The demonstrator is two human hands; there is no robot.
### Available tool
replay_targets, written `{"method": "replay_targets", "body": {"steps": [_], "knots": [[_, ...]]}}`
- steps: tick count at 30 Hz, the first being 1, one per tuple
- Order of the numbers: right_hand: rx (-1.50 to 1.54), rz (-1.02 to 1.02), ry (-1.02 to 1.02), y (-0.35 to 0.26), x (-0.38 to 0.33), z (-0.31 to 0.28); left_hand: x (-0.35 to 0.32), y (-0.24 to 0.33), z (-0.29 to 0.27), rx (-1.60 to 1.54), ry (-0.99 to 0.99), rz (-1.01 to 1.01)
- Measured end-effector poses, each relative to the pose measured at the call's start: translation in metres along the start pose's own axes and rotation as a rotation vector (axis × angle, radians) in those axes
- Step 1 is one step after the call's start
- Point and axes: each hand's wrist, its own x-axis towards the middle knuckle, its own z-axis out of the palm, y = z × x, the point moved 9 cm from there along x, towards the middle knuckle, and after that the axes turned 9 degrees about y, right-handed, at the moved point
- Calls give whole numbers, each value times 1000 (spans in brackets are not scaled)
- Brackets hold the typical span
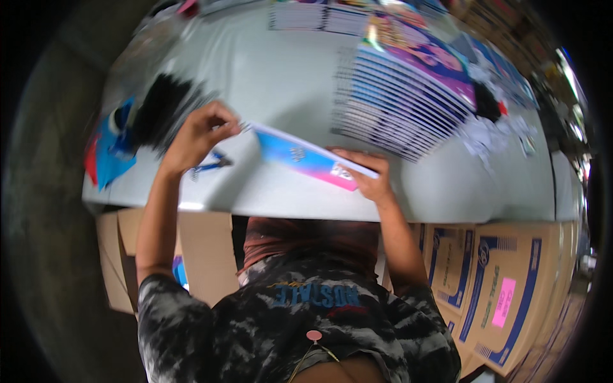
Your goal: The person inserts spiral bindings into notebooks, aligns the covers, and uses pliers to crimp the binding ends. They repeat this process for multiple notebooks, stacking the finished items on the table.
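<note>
A notebook (300,155) with a blue-to-pink cover is held tilted on edge above the table. My right hand (370,175) is closed around its right end, thumb against the cover. At the opposite corner, my left hand (207,131) pinches a thin dark piece that looks like the end of a black binding coil; blur hides its detail. Blue-handled pliers (214,163) lie on the table just below my left hand. Beyond that hand spreads a pile of thin black coils (166,108), smeared by motion.
Spiral notebooks (408,96) overlap in a fanned row at right on the white table (287,70). More notebook stacks (297,16) stand along the far side. Crumpled white material (488,137) lies right; a blue and red item (115,150) sits left. Cardboard boxes (511,293) are below the table.
</note>
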Motion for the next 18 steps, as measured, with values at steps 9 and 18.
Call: {"method": "replay_targets", "body": {"steps": [9,18], "knots": [[92,29,-61,6,-2,12,-18,-17,6,214,-212,-185],[75,29,13,-15,-8,3,-14,-49,10,-92,-102,-425]]}}
